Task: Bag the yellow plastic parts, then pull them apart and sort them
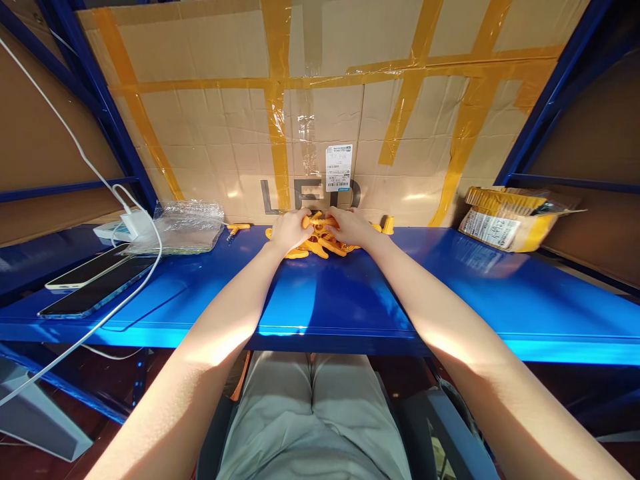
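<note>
Both arms reach forward over the blue shelf to a pile of orange plastic parts (pixel 320 248) by the cardboard. My left hand (pixel 291 229) is at the pile's left side, its fingers closed on one end of an orange plastic piece (pixel 319 221). The other end of that piece is pinched by my right hand (pixel 350 227). It lies roughly level between the two hands, just above the pile; the fingertips hide its ends. Left of the pile lies a small orange part (pixel 239 227) with a metal bit beside it. Another orange part (pixel 389 225) stands right of my right hand.
A large taped cardboard sheet (pixel 220 140) rises behind the blue shelf (pixel 350 300). To the left are clear plastic packaging (pixel 187 230), two phones (pixel 100 287), a white charger (pixel 136 225) and its cable (pixel 159 253). An opened yellow-taped package (pixel 507 220) sits at the right.
</note>
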Demonstrator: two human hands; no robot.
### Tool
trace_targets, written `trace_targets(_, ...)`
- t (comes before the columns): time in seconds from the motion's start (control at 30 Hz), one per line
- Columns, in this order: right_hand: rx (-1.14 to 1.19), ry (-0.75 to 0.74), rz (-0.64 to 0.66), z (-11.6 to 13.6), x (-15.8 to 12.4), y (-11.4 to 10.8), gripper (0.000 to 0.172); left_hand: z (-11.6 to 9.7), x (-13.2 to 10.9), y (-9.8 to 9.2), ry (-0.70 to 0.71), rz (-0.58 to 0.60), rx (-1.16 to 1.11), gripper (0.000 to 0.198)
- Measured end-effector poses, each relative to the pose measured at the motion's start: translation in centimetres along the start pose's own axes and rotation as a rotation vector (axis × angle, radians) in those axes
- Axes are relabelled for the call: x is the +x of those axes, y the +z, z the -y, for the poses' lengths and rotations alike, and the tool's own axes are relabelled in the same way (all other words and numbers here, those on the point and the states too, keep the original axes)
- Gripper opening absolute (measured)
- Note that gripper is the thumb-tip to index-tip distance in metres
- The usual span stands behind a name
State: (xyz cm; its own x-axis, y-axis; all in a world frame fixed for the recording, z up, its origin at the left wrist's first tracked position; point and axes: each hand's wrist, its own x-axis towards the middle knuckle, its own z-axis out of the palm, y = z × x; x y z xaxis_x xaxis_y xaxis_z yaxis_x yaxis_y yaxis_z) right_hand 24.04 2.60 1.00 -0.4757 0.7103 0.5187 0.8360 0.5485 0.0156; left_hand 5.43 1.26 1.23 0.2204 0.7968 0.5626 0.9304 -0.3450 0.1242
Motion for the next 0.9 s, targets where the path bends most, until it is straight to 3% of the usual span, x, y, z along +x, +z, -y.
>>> trace_targets(0.9,-0.055,-0.021,-0.068,-0.02,0.22,-0.22,0.021,-0.22,-0.03,-0.20,-0.027,0.016,0.005,0.042)
